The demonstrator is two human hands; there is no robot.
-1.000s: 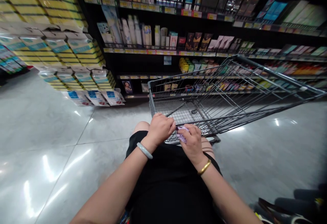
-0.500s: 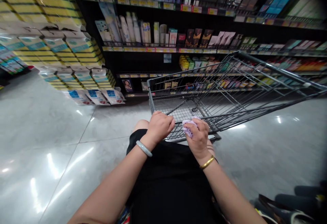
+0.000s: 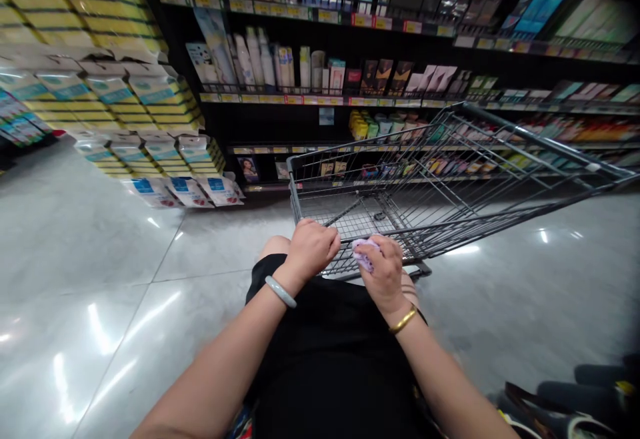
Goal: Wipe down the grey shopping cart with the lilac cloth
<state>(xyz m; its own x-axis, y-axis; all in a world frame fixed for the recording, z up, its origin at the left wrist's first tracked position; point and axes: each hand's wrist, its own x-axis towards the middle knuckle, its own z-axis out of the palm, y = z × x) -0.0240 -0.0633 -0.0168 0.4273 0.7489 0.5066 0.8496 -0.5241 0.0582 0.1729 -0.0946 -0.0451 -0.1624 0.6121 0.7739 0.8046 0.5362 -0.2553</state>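
Note:
My left hand (image 3: 313, 250) is closed around the near front corner of the metal shopping cart (image 3: 440, 233), with a pale bangle on its wrist. Its fingertips are hidden beneath the fist. Bunched in my right hand (image 3: 384, 272) is a crumpled lilac cloth (image 3: 364, 253); the fingers press it close to the cart's near top rail. Whether the cloth touches the rail, I cannot tell. A gold bangle circles that wrist. The cart stands sideways before me, and its wire basket holds nothing that I can see.
Dark store shelves (image 3: 280, 100) with bottles, boxes and tubes run behind the cart. Stacked yellow sponge packs (image 3: 165, 99) hang at the left. Polished floor (image 3: 115, 305) spreads around. At the lower right are dark rounded shapes and a strap (image 3: 530, 399).
My right hand and the cloth have shifted slightly left, nearer my left hand. The left hand keeps its place at the cart's corner.

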